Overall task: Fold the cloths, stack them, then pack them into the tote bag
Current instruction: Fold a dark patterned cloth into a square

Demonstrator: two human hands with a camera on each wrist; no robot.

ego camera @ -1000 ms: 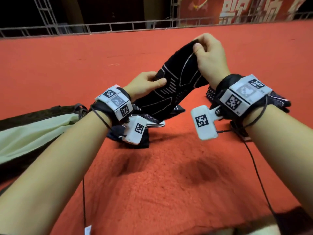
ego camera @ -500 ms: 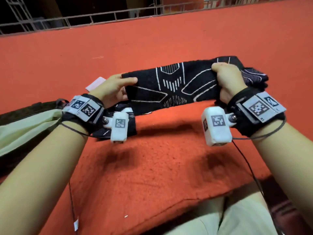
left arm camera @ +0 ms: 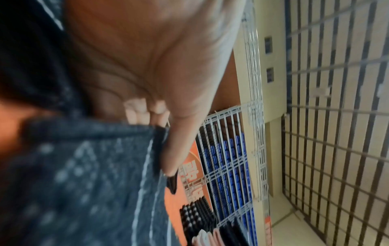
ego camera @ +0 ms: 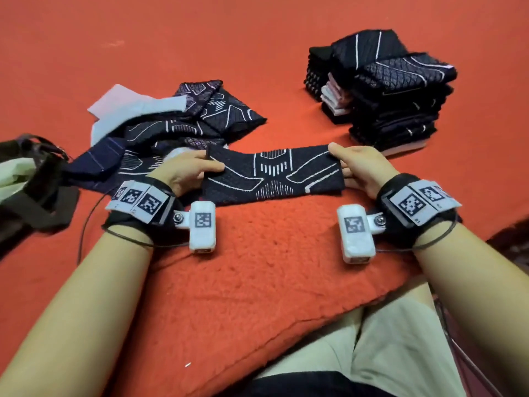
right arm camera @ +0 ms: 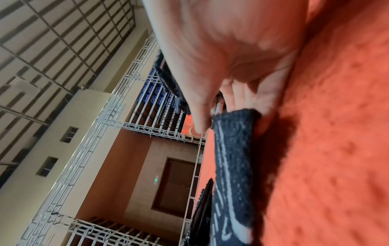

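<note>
1. Two hands, my left hand (ego camera: 187, 170) and right hand (ego camera: 362, 167), pinch opposite ends of a black patterned cloth (ego camera: 274, 174).
2. Between them, it lies stretched flat on the red blanket (ego camera: 272, 267).
3. Beyond my right fingers (right arm camera: 240, 93) stands the folded stack (ego camera: 380, 90).

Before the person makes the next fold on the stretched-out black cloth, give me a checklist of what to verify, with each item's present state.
1. Left hand grips the patterned cloth at its left end: ok.
2. Right hand pinches the right end, thumb on top: ok.
3. Cloth drawn straight between the hands, no visible bunching: ok.
4. Cloth lying flat on the red surface: cannot tell; the right wrist view shows that end raised.
5. Folded stack standing ready to receive it: ok, though its top pieces sit skewed.
6. Tote bag open for packing: cannot tell; only its edge shows.
</note>
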